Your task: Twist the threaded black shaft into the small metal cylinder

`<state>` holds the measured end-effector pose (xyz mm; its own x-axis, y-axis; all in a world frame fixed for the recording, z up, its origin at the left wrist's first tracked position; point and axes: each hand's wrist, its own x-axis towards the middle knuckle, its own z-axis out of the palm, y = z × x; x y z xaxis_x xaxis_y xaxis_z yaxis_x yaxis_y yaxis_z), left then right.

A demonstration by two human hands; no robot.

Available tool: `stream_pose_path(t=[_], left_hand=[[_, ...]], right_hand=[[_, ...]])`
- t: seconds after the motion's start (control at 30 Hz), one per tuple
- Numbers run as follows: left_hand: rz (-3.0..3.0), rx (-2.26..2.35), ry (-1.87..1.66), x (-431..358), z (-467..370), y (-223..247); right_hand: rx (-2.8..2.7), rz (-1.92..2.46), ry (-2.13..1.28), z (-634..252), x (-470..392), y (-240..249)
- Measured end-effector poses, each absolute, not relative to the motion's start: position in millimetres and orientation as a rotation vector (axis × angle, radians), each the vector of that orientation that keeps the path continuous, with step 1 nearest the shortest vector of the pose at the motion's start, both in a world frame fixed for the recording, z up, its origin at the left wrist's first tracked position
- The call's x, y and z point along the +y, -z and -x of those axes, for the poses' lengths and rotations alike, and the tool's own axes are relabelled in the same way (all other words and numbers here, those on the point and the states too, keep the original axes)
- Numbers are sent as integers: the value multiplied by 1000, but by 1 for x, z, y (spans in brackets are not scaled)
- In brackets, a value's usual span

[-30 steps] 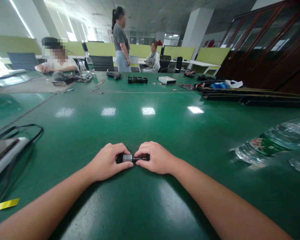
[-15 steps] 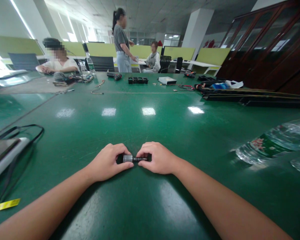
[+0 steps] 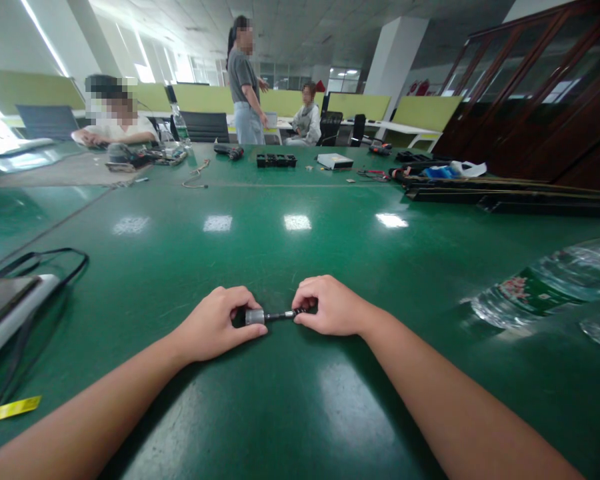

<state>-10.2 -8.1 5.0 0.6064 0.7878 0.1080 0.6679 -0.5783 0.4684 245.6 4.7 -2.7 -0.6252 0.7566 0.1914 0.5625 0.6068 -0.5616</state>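
A small metal cylinder (image 3: 255, 317) with a thin dark shaft (image 3: 278, 316) pointing right lies low over the green table (image 3: 300, 260). My left hand (image 3: 223, 325) pinches the cylinder between thumb and fingers. At the shaft's right end, my right hand (image 3: 330, 307) is closed on a small black coiled spring (image 3: 300, 311), partly hidden by the fingertips. A bright metal section of the shaft shows just left of the right fingertips.
Clear bottles (image 3: 545, 287) lie at the right. A white device (image 3: 35, 300) with a black cord sits at the left. Across the far side are a black tray (image 3: 277, 161), a white box (image 3: 334, 161), a drill (image 3: 229, 152) and black strips (image 3: 510, 193). Several people are beyond.
My right hand has moved right and slightly away from me, drawing the spring along the shaft, so more of the shaft shows. My left hand has stayed in place.
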Motion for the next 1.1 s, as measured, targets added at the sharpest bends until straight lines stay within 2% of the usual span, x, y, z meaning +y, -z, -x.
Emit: stream_pose_path(t=[0.13,1.1], left_hand=[[-2438,1176,-431,-8,10,-5],[-2433,1179,-427,-9,9,-6]], right_hand=[[-2391,1123,-665,-255,9,3],[-2288,881,-759,-225,-5,12]])
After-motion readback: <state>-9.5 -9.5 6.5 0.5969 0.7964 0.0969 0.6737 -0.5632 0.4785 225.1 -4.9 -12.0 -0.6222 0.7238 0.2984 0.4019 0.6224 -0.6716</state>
